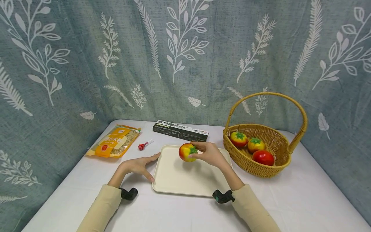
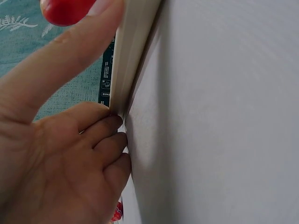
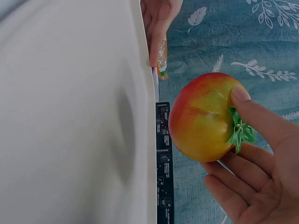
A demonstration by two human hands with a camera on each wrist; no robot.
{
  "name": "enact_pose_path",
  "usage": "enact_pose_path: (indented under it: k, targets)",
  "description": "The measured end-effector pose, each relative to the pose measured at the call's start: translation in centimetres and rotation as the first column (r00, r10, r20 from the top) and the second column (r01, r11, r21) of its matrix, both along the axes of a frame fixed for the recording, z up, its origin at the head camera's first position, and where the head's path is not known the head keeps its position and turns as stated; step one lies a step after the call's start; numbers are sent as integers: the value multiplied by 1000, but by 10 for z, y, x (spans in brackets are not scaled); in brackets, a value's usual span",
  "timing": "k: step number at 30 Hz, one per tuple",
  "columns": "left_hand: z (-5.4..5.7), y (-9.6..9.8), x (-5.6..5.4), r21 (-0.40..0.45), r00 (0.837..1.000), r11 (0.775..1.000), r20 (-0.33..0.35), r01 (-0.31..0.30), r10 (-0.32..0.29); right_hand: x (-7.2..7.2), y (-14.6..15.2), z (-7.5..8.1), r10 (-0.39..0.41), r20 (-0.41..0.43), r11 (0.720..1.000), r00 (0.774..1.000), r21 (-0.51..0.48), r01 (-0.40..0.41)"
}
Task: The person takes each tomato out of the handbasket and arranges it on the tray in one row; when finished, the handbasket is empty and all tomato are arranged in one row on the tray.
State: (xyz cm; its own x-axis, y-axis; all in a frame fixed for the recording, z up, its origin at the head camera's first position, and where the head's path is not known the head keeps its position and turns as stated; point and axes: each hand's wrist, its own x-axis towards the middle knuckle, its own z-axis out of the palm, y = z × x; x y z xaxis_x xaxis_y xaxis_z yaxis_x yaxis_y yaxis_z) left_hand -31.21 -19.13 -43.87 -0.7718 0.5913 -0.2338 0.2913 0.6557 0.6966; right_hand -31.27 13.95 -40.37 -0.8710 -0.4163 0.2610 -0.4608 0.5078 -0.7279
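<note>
Above the cream tray [image 1: 188, 180], my right hand [image 1: 211, 155] pinches a red-and-yellow tomato [image 1: 184, 152] with a green leafy top. In the right wrist view the thumb lies on the tomato [image 3: 198, 123] beside its leaves, with the fingers on its other side; a gap shows between it and the tray surface [image 3: 70, 112]. My left hand [image 1: 137, 166] is at the tray's left edge, thumb by the near corner and fingers spread toward the far one. Seen from the left wrist, its thumb and fingertips touch the tray's rim [image 2: 133, 51].
A wicker basket [image 1: 261, 172] with a tall handle stands at the right, holding two red-and-yellow tomatoes [image 1: 238, 140] and a redder one [image 1: 263, 158]. Behind the tray lies a black pasta box [image 1: 180, 130]. A red lollipop [image 1: 141, 146] and an orange food packet [image 1: 114, 141] lie left.
</note>
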Motion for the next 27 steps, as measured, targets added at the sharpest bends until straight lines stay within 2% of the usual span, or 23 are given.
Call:
enact_pose_path:
  k: [9, 16, 22, 27]
  targets:
    - [0, -1, 2, 10, 1000, 1000, -6, 5, -5, -1, -18, -3, 53, -12, 999, 999, 13, -53]
    - [1, -1, 3, 10, 1000, 1000, -2, 6, -6, -2, -30, -8, 67, 40, 997, 997, 24, -68]
    - [1, -1, 1, 12, 1000, 1000, -3, 7, -7, -4, -38, -13, 109, 36, 992, 993, 66, -111]
    - [1, 0, 1, 6, 1000, 1000, -8, 11, -10, -4, -44, -13, 109, 23, 986, 994, 121, -111]
